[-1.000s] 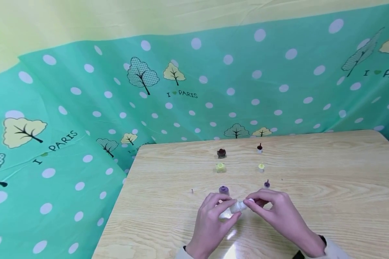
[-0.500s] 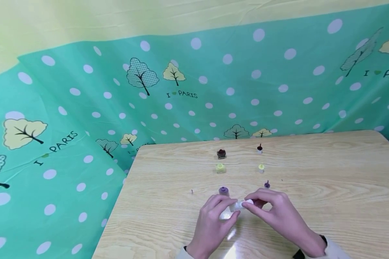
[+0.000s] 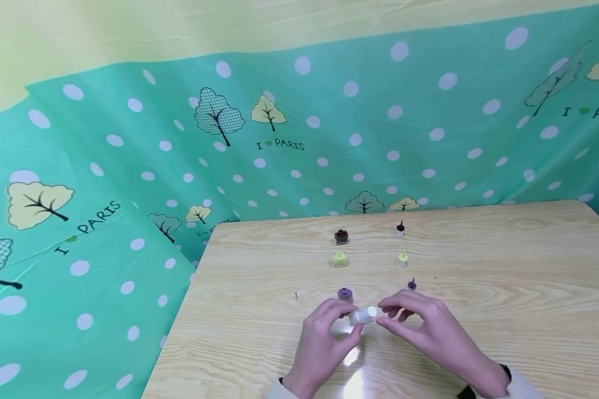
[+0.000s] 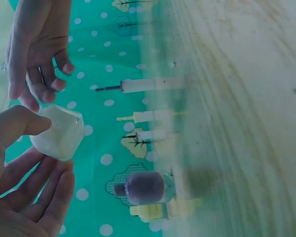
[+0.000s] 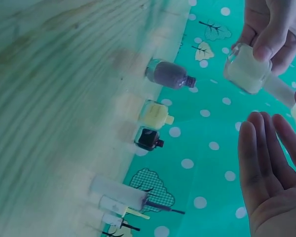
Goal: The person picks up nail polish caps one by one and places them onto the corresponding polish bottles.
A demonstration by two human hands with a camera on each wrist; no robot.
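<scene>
A: What moved?
B: Right hand (image 3: 426, 321) is off the white bottle's cap (image 3: 372, 312); half a second ago it pinched it. The bottle has swung so the cap end now faces the head camera more.
A: Where's the white bottle (image 3: 358, 317)?
B: Above the worktop (image 3: 509, 288), tilted, pinched between left hand (image 3: 321, 339) thumb and fingers. Right hand is empty, fingers spread from thumb, just beside the cap.
A: Around it?
B: Purple bottle (image 3: 345, 296) just beyond; yellow bottle (image 3: 340, 260), then dark bottle (image 3: 341, 238) further back. All uncapped. Three brush caps (image 3: 403, 259) stand to their right, brushes up.
</scene>
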